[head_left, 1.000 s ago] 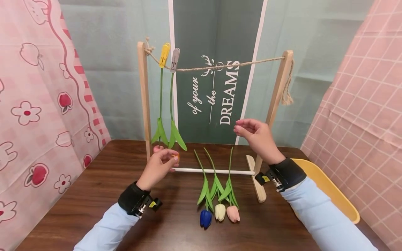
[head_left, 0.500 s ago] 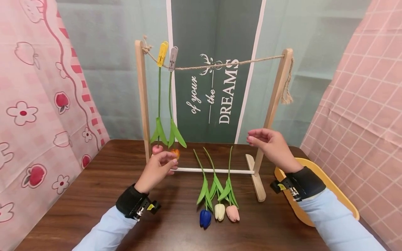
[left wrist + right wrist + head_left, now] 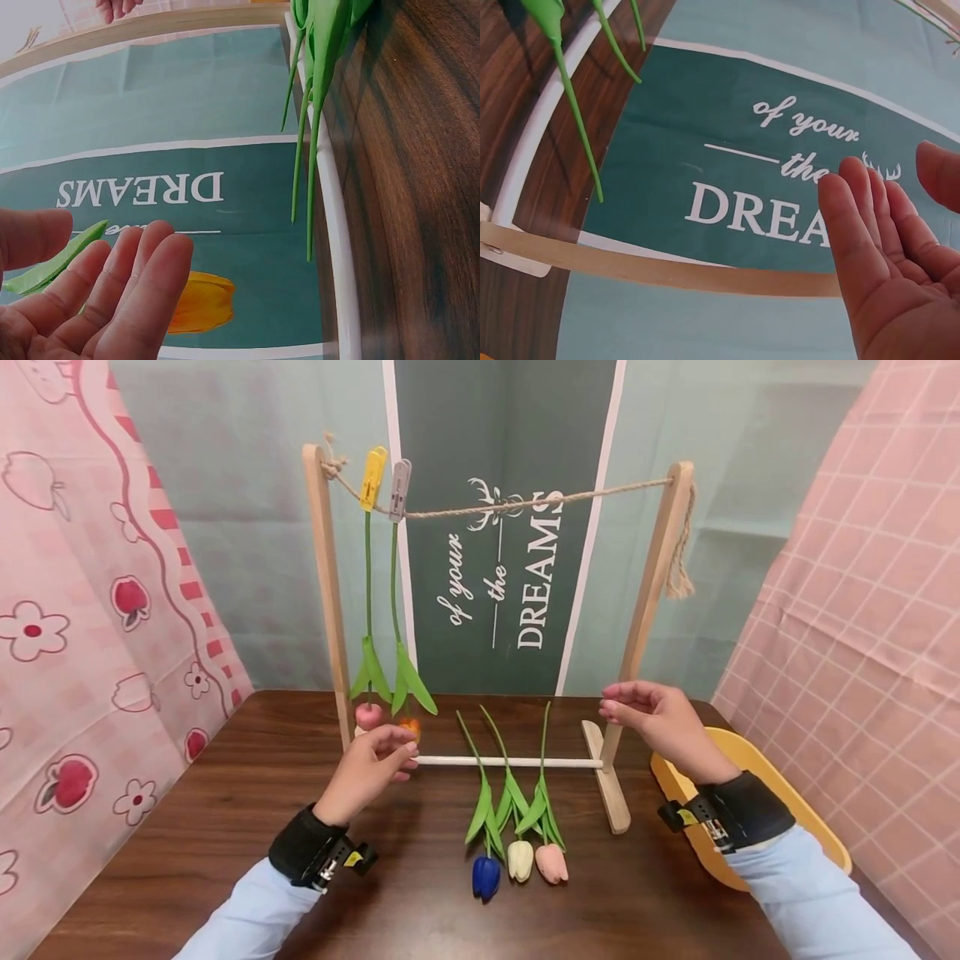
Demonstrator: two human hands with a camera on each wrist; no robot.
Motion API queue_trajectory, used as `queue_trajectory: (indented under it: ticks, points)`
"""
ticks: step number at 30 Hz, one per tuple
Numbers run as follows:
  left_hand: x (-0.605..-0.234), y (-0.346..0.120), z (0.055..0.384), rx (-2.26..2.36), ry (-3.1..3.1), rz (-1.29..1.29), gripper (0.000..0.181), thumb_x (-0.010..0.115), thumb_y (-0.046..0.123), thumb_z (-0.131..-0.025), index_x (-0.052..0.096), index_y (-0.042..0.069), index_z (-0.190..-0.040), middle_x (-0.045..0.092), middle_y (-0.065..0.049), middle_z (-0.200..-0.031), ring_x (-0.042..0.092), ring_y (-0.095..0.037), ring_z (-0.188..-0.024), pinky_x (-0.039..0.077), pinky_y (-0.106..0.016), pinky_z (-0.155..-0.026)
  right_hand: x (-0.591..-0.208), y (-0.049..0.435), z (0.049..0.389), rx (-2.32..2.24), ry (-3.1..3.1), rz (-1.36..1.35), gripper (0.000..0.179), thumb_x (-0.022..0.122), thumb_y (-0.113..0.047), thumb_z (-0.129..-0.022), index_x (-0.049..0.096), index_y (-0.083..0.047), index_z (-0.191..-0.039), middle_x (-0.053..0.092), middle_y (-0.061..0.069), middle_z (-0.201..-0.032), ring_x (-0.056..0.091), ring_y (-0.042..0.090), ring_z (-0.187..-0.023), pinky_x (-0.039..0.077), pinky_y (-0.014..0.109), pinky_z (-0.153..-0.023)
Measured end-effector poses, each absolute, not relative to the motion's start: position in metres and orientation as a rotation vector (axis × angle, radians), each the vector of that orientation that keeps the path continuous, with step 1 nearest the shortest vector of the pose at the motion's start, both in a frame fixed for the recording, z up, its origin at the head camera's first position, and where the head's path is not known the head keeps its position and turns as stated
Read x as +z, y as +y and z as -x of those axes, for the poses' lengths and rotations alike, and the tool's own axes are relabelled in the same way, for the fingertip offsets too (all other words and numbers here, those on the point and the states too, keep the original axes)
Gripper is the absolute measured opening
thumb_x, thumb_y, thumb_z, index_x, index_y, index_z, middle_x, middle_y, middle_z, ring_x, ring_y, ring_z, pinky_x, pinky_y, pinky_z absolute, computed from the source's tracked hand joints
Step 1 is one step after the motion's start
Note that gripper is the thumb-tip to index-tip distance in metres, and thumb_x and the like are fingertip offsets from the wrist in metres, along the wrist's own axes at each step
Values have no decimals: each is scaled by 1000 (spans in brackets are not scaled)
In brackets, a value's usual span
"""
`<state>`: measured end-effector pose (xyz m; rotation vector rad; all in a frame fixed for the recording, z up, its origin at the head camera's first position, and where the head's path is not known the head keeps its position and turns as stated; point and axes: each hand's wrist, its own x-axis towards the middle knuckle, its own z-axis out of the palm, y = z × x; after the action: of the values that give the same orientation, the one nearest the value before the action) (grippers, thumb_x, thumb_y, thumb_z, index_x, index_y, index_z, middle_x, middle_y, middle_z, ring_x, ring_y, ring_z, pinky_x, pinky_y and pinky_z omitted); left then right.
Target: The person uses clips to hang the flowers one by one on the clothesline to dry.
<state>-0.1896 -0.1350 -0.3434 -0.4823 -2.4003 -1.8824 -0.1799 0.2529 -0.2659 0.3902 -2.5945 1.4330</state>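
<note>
My left hand [image 3: 369, 768] is held in front of the rack's left side, fingers relaxed and thumb apart, with nothing in it. Just behind it hang a pink tulip [image 3: 368, 716] under a yellow clothespin [image 3: 372, 479] and an orange tulip [image 3: 206, 302] under a grey clothespin [image 3: 400, 490]. Both clothespins grip the stems on a twine line [image 3: 525, 505]. My right hand [image 3: 660, 727], also holding nothing, is in front of the right wooden post [image 3: 648, 593], fingers loosely bent. Between the hands, a blue tulip [image 3: 486, 878], a white tulip [image 3: 520, 862] and a light pink tulip [image 3: 552, 863] lie on the table.
The wooden rack has a left post [image 3: 327, 585], a white lower bar [image 3: 517, 762] under the tulip stems, and a right foot [image 3: 611, 789]. A yellow tray [image 3: 813, 814] stands at the right, partly behind my right forearm. Cloths hang around the brown table [image 3: 225, 827].
My right hand has moved right and down, away from the rack's middle towards the tray. The left hand has eased slightly away from the orange tulip, which shows more. The head view has shifted a little.
</note>
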Motion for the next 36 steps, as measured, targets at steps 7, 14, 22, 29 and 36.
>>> queue_trajectory:
  ticks: [7,14,22,29,36]
  points:
    - [-348,-134,190,-1871,-2425,505,21,63,7,-95,62,-6,-111,68,-16,-94,68,-35,-86,59,-36,-69,-272,266,175,1440,-2612,-335,37,66,-18,-94,59,10,-118,65,27,-110,68,7,-86,53,19,-78]
    - [-357,-133,190,-1910,-2439,511,22,62,7,-96,60,-8,-111,67,-15,-90,67,-37,-87,59,-37,-69,-276,282,174,1372,-2704,-324,40,66,-18,-94,59,12,-119,66,24,-110,67,8,-86,55,26,-81]
    - [-364,-135,189,-1938,-2453,510,22,60,6,-96,59,-9,-113,67,-15,-89,68,-22,-79,58,-36,-69,-274,309,177,1250,-2849,-314,35,66,-18,-94,60,7,-117,69,17,-103,68,14,-86,55,25,-76]
    - [-365,-134,189,-1956,-2470,479,23,60,7,-96,59,-9,-113,67,-14,-90,68,-34,-84,58,-39,-70,-274,333,181,1115,-2970,-337,32,67,-14,-93,61,10,-114,69,10,-96,66,23,-86,56,31,-76]
    - [-367,-132,190,-1958,-2483,465,22,59,6,-97,59,-8,-113,67,-14,-91,67,-36,-86,58,-39,-70,-283,362,184,750,-3091,-367,32,76,-16,-84,65,8,-101,66,3,-85,61,18,-75,52,26,-65]
